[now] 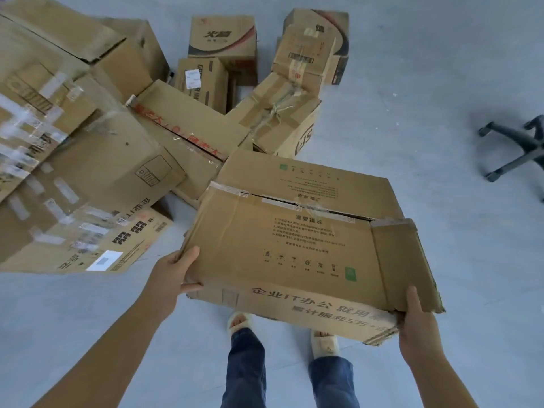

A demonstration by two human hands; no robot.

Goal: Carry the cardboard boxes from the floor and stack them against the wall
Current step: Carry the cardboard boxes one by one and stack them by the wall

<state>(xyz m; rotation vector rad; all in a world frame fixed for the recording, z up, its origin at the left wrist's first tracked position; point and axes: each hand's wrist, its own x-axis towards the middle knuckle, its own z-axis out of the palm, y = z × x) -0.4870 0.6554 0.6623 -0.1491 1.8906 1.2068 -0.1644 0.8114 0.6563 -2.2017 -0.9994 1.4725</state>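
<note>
A wide, flat cardboard box (297,242) with printed text and a green sticker hangs in the air in front of me, held between both hands. My left hand (173,275) grips its near left corner, thumb on top and fingers underneath. My right hand (418,325) grips the near right corner by a torn flap, thumb up along the edge. Several other cardboard boxes (117,160) lie in a loose pile on the floor to the left and behind.
My feet in pale slippers (240,319) stand on the grey floor (441,98) under the held box. A black wheeled chair base (518,148) sits at the right. Small printed boxes (222,36) stand at the back of the pile.
</note>
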